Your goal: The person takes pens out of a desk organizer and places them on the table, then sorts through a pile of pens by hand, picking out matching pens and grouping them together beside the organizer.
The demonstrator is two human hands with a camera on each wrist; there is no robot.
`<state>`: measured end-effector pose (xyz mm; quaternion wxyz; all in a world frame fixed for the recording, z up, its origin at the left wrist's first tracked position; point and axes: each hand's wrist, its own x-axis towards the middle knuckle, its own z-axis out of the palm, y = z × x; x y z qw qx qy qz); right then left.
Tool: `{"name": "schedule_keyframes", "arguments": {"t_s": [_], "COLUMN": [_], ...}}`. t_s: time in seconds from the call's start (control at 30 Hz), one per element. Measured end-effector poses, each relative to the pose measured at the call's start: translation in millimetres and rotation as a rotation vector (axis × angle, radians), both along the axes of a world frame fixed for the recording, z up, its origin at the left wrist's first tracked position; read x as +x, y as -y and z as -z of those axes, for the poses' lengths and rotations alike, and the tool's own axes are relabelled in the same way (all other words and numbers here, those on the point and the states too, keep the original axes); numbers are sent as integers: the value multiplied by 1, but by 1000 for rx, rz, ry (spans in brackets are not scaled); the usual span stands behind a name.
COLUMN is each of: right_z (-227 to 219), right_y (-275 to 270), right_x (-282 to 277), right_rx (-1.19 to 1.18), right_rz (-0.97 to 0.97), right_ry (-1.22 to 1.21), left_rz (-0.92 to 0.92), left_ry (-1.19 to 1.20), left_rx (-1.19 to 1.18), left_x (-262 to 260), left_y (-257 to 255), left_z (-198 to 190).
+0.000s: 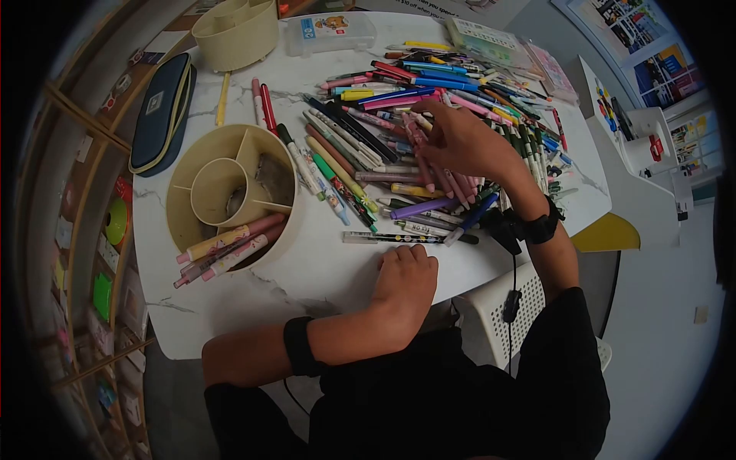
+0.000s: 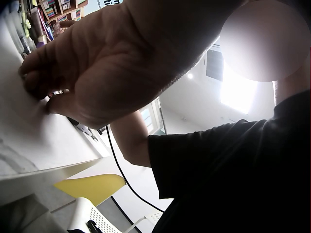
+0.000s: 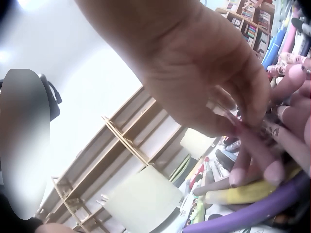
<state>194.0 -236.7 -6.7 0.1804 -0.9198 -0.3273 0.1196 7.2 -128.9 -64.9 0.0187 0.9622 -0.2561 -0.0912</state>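
Note:
My right hand (image 1: 466, 144) is over the pile of pens, thumb and fingers bent down around a pink pen (image 1: 420, 157). In the right wrist view the fingertips of the right hand (image 3: 209, 73) pinch the upper end of a pink pen (image 3: 262, 158), with more pink pens beside it. My left hand (image 1: 406, 285) rests on the table's near part, fingers loosely curled and holding nothing, just below a black patterned pen (image 1: 392, 238). The left wrist view shows the left hand (image 2: 97, 65) from its palm side.
A round cream organizer (image 1: 178, 192) holds several pens in its front compartment. Behind it are a dark pencil case (image 1: 159, 115), a second cream organizer (image 1: 236, 37) and a clear plastic box (image 1: 330, 34). More boxes (image 1: 491, 42) lie behind the pile. A white chair (image 1: 498, 307) stands at the near edge.

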Motion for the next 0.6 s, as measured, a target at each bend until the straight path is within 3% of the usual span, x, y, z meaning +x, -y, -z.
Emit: {"name": "schedule_keyframes", "arguments": {"t_s": [0.07,0.13,0.27,0.4,0.5,0.6], "right_z": [-4,-10,-2,30,38,-2], "right_y": [5,25,69,105,114,91], "right_x": [5,13,20,28,34,28], "right_rx": [35,603,1344,1586,1712,1714], "right_rz": [6,87,372,497,593,330], "right_ry": [-32,-363,-453,-644,-627,-483], "left_rz": [7,9,27,42,21,12], "left_ry": [3,-3,-7,11,-7,1], "left_rx": [1,-5,21,22,22,12], "left_x": [1,0,1,1,1,0], "left_y": [-1,0,-1,-1,0,1], "left_z": [0,1,-1,1,-1,2]}}
